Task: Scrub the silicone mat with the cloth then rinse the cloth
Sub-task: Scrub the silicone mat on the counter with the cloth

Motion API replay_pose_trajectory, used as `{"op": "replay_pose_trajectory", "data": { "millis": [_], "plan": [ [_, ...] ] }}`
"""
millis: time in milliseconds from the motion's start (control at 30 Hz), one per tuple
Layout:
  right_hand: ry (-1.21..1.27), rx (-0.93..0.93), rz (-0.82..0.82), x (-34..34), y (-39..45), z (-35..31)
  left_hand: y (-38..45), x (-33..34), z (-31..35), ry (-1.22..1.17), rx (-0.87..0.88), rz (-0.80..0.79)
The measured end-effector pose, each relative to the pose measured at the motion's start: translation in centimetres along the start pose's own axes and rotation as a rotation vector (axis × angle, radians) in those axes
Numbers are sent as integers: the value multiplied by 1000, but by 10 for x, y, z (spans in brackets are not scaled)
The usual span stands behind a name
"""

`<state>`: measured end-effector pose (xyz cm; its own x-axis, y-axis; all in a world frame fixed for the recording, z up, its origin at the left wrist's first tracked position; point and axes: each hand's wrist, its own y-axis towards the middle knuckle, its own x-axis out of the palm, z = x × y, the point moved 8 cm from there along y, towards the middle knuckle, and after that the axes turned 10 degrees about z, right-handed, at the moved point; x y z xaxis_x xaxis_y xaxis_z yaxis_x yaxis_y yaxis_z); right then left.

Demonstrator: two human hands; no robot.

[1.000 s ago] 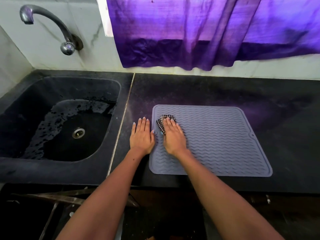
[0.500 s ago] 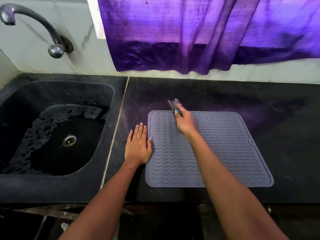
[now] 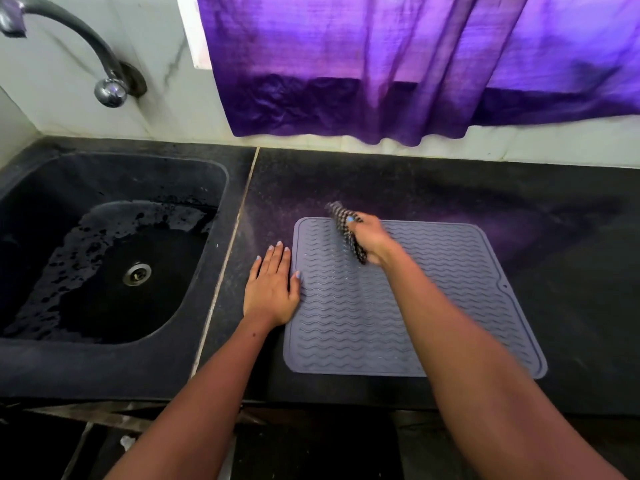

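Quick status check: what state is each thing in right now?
Grey wavy-ribbed silicone mat: flat on the black counter.
Black-and-white checked cloth: bunched in the right hand, at the mat's far edge.
Left hand: flat, thumb touching the mat's left edge.
Black stone sink: wet.
Metal tap: not running.
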<state>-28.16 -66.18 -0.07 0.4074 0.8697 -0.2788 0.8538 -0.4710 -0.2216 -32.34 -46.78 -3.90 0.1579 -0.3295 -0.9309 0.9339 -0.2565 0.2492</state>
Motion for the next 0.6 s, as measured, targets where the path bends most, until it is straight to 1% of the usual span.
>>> {"op": "replay_pose_trajectory", "data": {
  "millis": [33,67,100,133,167,233,300,367,467,500,533,567,600],
  "plan": [
    [37,15,119,-17,3,-5,0,0,0,0,0,0],
    [-71,-31,233,-33,4,-11,1,0,0,-1,-2,0],
    [-242,-109,325,-45,3,-16,1,0,0,-2,-3,2],
    [-409,-204,370,-51,-1,-21,1,0,0,-5,-5,4],
    [-541,-290,361,-50,-5,-22,1,0,-1,-7,-6,6],
    [-754,-400,261,-38,-11,-7,1,-1,-1,-6,-7,10],
    [-918,-421,143,-24,-16,20,1,-1,0,-5,-7,10],
    [-1003,-445,89,-18,-18,34,1,0,0,-3,-6,7],
    [-1006,-432,3,-18,-12,37,1,0,0,1,-9,12],
    [-966,-415,-31,-19,-10,35,1,0,0,1,-7,12],
    [-877,-385,-54,-21,-6,33,1,0,-1,1,-6,14],
    [-721,-328,-63,-25,-2,30,1,0,-2,2,-8,18],
    [-505,-223,-45,-34,2,28,1,0,-2,0,-7,20]
  ]
}}
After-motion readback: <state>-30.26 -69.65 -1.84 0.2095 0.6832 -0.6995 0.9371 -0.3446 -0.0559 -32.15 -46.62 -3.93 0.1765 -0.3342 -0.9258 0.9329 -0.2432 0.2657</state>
